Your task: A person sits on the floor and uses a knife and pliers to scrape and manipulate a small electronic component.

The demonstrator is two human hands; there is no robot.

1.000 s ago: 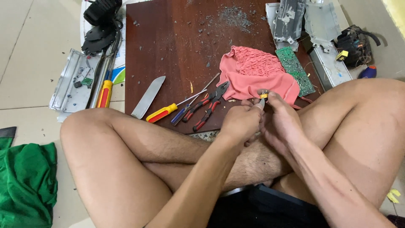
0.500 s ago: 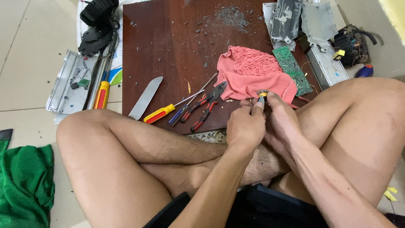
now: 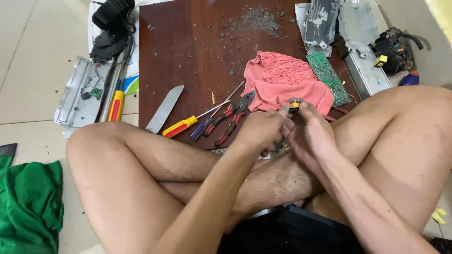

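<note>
- Head view, hands: the left hand (image 3: 256,131) and right hand (image 3: 308,134) meet over the crossed shins, fingertips pinched together on one small part (image 3: 294,104), dark with a yellow band.
- Both hands are closed in a fine pinch on that part; the left takes it from its left side, the right from its right, so neither is clearly nearer. The fingers cover most of it.
- Where the part lies: at the fingertips, on the far side of both hands, just above the near edge of the board (image 3: 197,61) and touching or nearly touching the lower hem of the pink cloth (image 3: 282,82). Its long axis cannot be told; too little shows.
- Tools to the left of the hands, on the board: one knife (image 3: 163,109), blade pointing away and to the right; one red-and-yellow screwdriver (image 3: 181,126); one blue-handled screwdriver (image 3: 202,127) just beside it; two red-handled pliers (image 3: 230,117) lying close together. All slant the same way, handles toward the person.
- Beyond the cloth: one green circuit board (image 3: 328,77), long axis running away and left, and grey metal casings (image 3: 358,42), at least two.
- Grey grit (image 3: 259,19) is scattered at the far end of the board.
- Off the board, left: one clear tray (image 3: 77,96), one more yellow-handled tool (image 3: 115,104) beside it, black parts (image 3: 110,23) above.
- Near left corner: one green cloth (image 3: 28,202) on the floor.
</note>
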